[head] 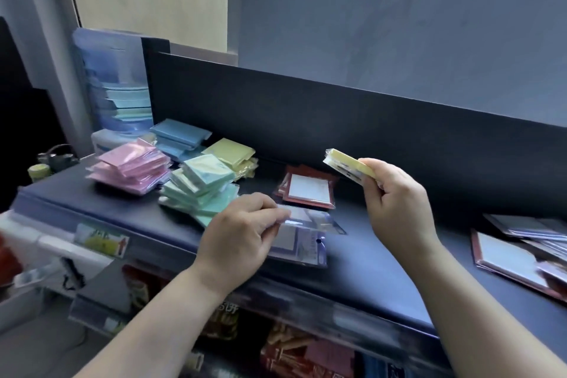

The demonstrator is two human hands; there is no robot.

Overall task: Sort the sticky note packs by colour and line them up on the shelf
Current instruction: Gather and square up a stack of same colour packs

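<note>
**Yellow pack held up, another pinched on the shelf**

Head view: the right hand (395, 205) grips a yellow pack (349, 167) in the air above the dark shelf (383, 270). The left hand (242, 233) pinches the wrapper of a clear-wrapped pack (303, 239), perhaps blue-edged, lying on the shelf. To the left sit the pink pile (132, 167), green pile (199, 190), blue pile (181, 138) and yellow pile (230, 153).

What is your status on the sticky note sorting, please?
Right hand grips yellow pack, raised above shelf. Left hand pinches clear-wrapped pack at shelf front. Green pile stands in front of yellow pile.
</note>
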